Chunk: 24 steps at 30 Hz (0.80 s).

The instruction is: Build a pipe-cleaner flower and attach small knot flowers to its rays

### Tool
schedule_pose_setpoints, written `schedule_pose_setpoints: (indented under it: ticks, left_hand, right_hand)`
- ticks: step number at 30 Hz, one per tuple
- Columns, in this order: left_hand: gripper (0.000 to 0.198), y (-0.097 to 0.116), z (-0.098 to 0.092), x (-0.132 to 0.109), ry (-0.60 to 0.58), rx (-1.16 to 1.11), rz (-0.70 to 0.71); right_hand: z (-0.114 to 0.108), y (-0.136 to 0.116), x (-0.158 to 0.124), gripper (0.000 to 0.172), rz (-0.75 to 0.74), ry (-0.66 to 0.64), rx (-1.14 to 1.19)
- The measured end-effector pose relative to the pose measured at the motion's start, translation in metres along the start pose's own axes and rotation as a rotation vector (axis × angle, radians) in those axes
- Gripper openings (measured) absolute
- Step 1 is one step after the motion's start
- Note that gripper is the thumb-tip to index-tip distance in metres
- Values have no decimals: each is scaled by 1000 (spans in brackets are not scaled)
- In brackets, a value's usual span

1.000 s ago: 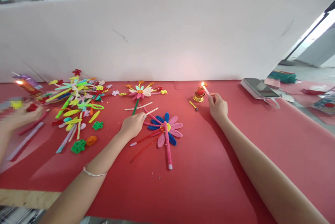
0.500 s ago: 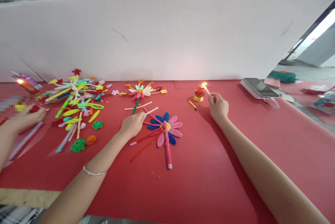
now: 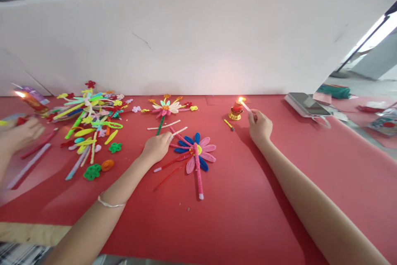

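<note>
My right hand (image 3: 259, 126) pinches a pale stick (image 3: 245, 106) that looks like a glue stick. Its far end is at the flame of a small red candle (image 3: 237, 107) in a gold holder. My left hand (image 3: 156, 149) is closed around a cream fuzzy pipe cleaner (image 3: 180, 132), whose end sticks out past the fingers. Just right of that hand lies a pink and blue pipe-cleaner flower (image 3: 198, 152) with a thick pink stem. Behind the left hand, a white and pink flower (image 3: 166, 108) with a green stem lies flat.
A pile of colourful pipe-cleaner pieces (image 3: 89, 112) covers the left side. At the far left, a co-worker's hand (image 3: 25, 132) is near another lit candle (image 3: 32, 101). A short yellow stick (image 3: 228, 125) lies by my candle. A phone (image 3: 307, 103) lies at right; a white board (image 3: 198, 41) stands behind.
My right hand has shifted very slightly right, with the stick still at the flame. My left hand stays put. The co-worker's hand at far left has moved left and is blurred.
</note>
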<state>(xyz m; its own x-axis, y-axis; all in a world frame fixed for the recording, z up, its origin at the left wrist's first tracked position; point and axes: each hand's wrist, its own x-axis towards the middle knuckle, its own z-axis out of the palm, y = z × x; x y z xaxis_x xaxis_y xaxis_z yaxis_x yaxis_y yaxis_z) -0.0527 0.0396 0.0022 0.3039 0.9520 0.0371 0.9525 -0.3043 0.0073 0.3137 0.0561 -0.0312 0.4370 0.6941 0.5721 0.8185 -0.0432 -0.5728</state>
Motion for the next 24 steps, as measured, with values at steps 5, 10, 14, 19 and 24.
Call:
schedule_pose_setpoints:
  ticks: [5,10,14,19,24]
  left_hand:
    - [31,0,1,0,10,16,8]
    - [31,0,0,-1,15,20,12]
    - [31,2,-2,-1,15,8,32]
    - [32,2,-3,-2,5,23,17]
    - [33,0,0,0,17,23,39]
  right_hand:
    - [1,1,0,36,4,11,-12]
    - [0,0,0,38,-8,8,-6]
    - [0,-1,0,36,3,11,-3]
    - [0,-1,0,35,20,2,-8]
    - [0,-1,0,34,5,6,-11]
